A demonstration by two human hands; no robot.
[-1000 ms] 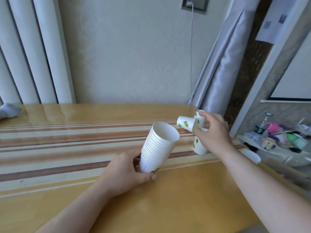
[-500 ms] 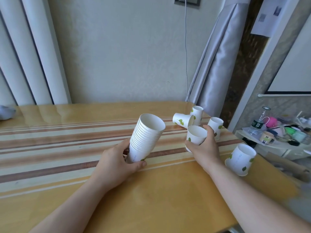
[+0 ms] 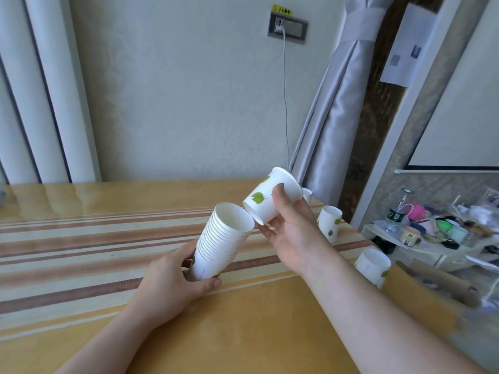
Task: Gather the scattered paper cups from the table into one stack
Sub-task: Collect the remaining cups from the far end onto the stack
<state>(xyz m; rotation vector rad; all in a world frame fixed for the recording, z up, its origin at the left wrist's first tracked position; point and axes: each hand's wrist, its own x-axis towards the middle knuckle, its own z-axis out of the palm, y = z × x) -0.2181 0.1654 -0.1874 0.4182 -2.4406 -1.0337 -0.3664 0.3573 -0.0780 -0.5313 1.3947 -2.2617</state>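
Observation:
My left hand (image 3: 172,282) grips the base of a stack of white paper cups (image 3: 221,241), tilted with its open mouth up and to the right. My right hand (image 3: 294,233) holds a single white cup with green leaves (image 3: 267,198) in the air, its base touching the rim of the stack's mouth. Loose cups stay on the table (image 3: 81,238): one upright cup (image 3: 328,222) right of my right hand, one near the right edge (image 3: 371,264), and a partly hidden one (image 3: 307,195) behind the held cup.
The striped wooden table ends at the right near a low shelf cluttered with bottles and small items (image 3: 432,228). A grey curtain (image 3: 337,117) hangs at the back right, and a cable (image 3: 285,103) runs down the wall.
My right hand lifted a cup off the table and brought it left and up to the stack's mouth. The left hand kept the stack tilted, nearly in place.

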